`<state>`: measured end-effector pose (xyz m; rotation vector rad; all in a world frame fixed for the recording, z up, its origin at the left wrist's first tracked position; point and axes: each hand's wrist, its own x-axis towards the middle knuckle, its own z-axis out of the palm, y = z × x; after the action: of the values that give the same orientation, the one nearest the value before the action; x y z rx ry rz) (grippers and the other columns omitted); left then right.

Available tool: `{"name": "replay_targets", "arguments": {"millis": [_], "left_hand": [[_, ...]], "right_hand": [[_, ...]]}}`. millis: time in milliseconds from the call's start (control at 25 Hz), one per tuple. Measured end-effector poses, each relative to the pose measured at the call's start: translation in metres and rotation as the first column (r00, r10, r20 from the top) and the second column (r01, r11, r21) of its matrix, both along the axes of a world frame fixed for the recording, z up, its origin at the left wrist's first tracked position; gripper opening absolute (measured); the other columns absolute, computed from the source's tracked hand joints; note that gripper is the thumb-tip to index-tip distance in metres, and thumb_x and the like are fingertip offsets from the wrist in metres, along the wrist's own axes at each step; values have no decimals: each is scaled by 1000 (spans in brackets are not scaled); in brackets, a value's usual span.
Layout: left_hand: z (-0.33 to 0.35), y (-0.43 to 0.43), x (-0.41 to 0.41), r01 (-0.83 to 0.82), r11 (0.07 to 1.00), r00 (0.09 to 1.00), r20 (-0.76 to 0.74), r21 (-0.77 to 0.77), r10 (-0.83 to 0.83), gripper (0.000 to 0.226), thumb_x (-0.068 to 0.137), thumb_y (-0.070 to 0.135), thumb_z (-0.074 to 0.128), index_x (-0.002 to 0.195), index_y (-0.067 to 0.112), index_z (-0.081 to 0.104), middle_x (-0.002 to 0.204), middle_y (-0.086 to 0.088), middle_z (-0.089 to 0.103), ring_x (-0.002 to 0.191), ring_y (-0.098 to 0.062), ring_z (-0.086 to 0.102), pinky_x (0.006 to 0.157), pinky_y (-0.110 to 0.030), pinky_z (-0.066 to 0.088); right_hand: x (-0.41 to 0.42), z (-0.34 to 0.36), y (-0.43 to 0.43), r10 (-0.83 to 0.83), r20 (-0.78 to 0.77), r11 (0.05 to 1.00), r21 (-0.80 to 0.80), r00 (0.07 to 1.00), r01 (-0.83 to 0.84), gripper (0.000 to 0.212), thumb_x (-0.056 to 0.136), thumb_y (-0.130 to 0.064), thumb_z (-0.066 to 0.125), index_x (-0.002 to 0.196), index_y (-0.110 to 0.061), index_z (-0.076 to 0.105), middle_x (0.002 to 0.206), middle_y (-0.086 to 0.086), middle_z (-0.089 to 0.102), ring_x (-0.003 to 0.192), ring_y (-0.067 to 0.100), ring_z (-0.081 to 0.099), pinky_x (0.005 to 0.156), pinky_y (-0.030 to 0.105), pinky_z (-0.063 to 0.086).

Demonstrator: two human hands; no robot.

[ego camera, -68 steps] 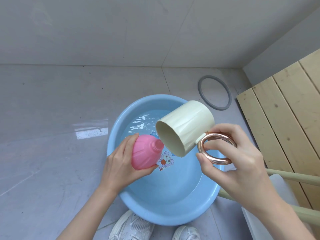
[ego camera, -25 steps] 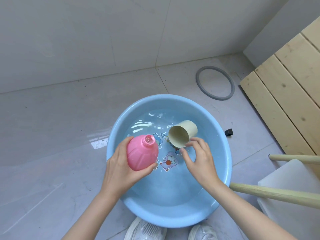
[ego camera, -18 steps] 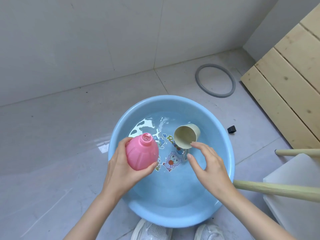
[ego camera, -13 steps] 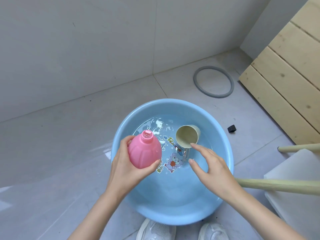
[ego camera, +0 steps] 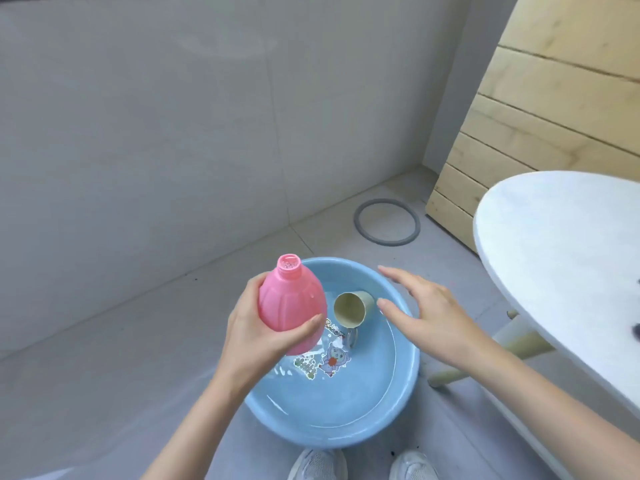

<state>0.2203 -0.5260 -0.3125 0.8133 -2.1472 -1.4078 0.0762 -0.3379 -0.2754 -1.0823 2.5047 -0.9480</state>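
1. Tabletop [ego camera: 561, 265]: white, round, on pale wooden legs, at the right.
2. Basin [ego camera: 332, 431]: blue plastic, on the tiled floor. It holds shallow water and has a cartoon print on its bottom.
3. Right hand [ego camera: 429, 317]: above the basin's right rim, palm down, fingers straight and spread. Grip fully open, holding nothing.
4. Left hand [ego camera: 258, 336]: over the basin's left side, grip wrapped round the belly of item 5.
5. Pink plastic bottle [ego camera: 291, 308]: uncapped, neck up, held above the water.
6. Cream mug [ego camera: 351, 308]: on its side in the water at the basin's far end, between the two hands. Its mouth faces the person and its long axis runs away to the right, with the base just beside the right thumb. It lies left of and below the right hand, which is probably the hand to take it, being free.
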Motion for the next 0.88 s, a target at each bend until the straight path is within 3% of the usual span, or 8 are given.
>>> {"name": "replay_targets", "arguments": {"millis": [80,240,320,480,600,720,880], "left_hand": [[27,10,2,11,1000,1000,-19,-2,-11,79,39,62,80,111,46,50,106,20,62,94,6,59,75,-16,48],[73,30,-1,31,999,999,-38,20,-30,78,38,65,79,107,44,50,104,18,63,94,1,61,75,-23,50],[93,44,-3,40,999,998,-56,26,-38,77,38,65,79,105,42,51,102,17,64,95,-3,62,76,-26,51],[123,71,-9,69,997,995,-67,19,-67,75,35,65,78,101,42,52,101,16,64,93,-4,62,72,-26,50],[135,86,-12,81,996,994,-73,32,-78,74,35,64,79,100,40,52,101,14,64,93,-6,63,73,-29,52],[143,102,-18,99,994,993,-74,47,-96,74,38,63,79,103,39,52,102,13,64,93,-7,64,75,-32,55],[147,116,-27,99,994,993,-63,46,-96,76,36,63,78,102,37,53,102,11,65,94,-10,64,78,-37,56]], "right_hand": [[1,32,18,-11,-47,999,-35,999,9,50,93,-30,57,141,-27,43,132,-16,48,114,1,44,86,4,22],[-8,78,60,-67,-106,995,-77,992,59,50,93,-27,59,141,-25,44,134,-12,48,125,13,48,86,3,27],[-16,92,85,-90,-133,996,-40,987,85,55,93,-29,58,144,-25,39,144,-8,43,131,16,44,92,6,27],[-35,99,136,-147,-117,968,188,982,168,73,92,-37,57,152,-27,17,159,-1,16,146,16,14,115,29,17],[-50,87,168,-225,-176,843,457,958,282,80,90,-47,55,153,-28,9,160,9,1,147,27,3,117,41,12],[-59,65,190,-278,-258,774,510,925,375,67,91,-47,48,148,-20,24,149,16,24,140,33,18,110,40,17],[-61,53,205,-267,-420,813,385,867,437,50,93,-46,44,136,-20,41,128,7,44,130,26,31,106,38,20]]}}
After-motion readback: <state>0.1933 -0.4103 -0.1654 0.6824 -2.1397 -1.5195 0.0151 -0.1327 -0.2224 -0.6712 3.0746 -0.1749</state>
